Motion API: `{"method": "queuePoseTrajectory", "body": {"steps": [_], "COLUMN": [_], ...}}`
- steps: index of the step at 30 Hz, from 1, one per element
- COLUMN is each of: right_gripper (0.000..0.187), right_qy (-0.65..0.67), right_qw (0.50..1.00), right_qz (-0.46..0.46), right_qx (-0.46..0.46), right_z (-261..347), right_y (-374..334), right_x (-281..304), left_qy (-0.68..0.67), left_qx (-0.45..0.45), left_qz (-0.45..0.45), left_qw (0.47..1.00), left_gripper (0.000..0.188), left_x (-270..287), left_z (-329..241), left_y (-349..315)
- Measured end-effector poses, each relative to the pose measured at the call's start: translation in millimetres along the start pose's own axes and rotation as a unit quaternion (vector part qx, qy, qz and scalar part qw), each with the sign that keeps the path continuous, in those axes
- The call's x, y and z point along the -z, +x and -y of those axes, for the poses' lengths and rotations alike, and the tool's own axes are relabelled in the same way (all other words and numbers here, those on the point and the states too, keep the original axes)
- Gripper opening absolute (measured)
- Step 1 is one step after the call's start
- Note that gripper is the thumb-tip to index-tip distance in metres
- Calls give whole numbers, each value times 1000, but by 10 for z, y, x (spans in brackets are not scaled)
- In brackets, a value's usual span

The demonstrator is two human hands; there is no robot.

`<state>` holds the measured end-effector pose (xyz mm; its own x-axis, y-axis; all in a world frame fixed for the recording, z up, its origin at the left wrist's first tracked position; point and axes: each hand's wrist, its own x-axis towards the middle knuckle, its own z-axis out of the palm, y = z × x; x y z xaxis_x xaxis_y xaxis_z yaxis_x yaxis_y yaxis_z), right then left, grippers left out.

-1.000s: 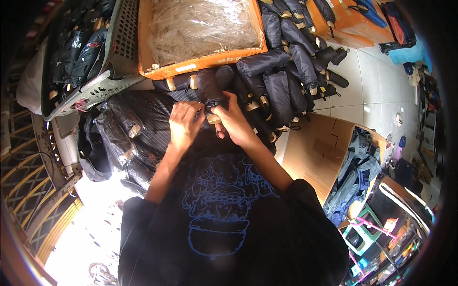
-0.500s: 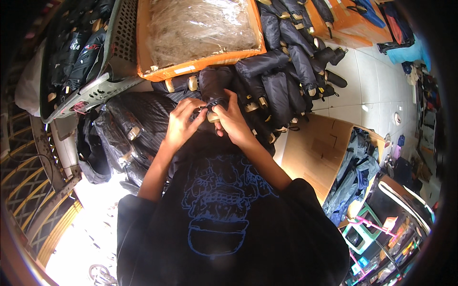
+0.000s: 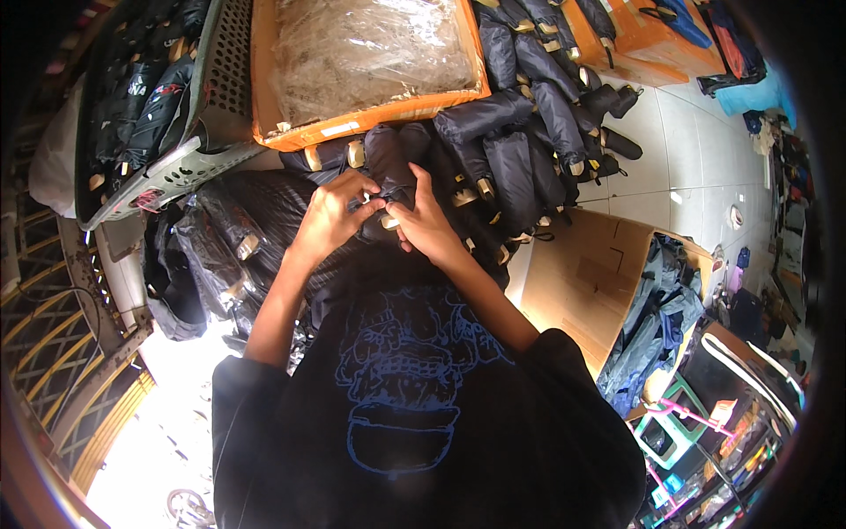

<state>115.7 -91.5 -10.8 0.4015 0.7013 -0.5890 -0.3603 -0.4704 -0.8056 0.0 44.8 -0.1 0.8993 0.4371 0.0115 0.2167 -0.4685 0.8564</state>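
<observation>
Middle of the frame, a little above center: left hand (image 3: 330, 216) and right hand (image 3: 426, 220) close together, both wrapped around one folded black umbrella (image 3: 385, 163). Left fingers (image 3: 357, 187) curled tight on the near end of it; right fingers (image 3: 421, 181) bent around the other side, thumb tucked under. Umbrella pointing up the frame, its far end just below the orange box (image 3: 370, 119).

Upper middle: that orange box, full of something wrapped in clear plastic. Upper left: a grey basket (image 3: 207, 79) with holes in its wall, holding more black umbrellas. Right of the hands: a row of dark folded umbrellas (image 3: 520, 159) lying side by side on the white tile floor (image 3: 670, 159), touching each other. Left of the hands: shiny black plastic bags (image 3: 211, 256) in a heap.

Right middle: an open brown cardboard box (image 3: 573, 282) with blue-grey cloth (image 3: 656, 309) inside. Upper right corner: more orange boxes (image 3: 634, 48). Bottom middle: a black shirt (image 3: 414, 423) with a blue drawing on the chest, both bare forearms reaching up from it. Lower left: yellow metal bars (image 3: 53, 353), with bright light beside them.
</observation>
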Motion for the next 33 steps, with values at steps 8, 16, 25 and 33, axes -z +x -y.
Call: {"method": "queuePoseTrajectory", "body": {"steps": [8,16,25,33], "right_gripper": [77,80,68,38], "right_qy": [-104,-117,-121,231], "right_qw": [993,985,971,967], "right_qz": [-24,-10,20,-49], "right_qx": [49,127,204,98], "right_z": [-62,-209,-104,-271], "right_y": [26,102,-7,73], "right_x": [-25,116,204,638], "left_qy": [144,3,48,105], "left_qx": [-91,-65,-82,-150], "left_qz": [-51,1,-107,-271], "left_qw": [984,998,990,945], "left_gripper": [19,26,21,19], "left_x": [-166,-57,-231,-232], "left_z": [-3,-76,-26,-233], "left_y": [-56,-5,-110,-124]}}
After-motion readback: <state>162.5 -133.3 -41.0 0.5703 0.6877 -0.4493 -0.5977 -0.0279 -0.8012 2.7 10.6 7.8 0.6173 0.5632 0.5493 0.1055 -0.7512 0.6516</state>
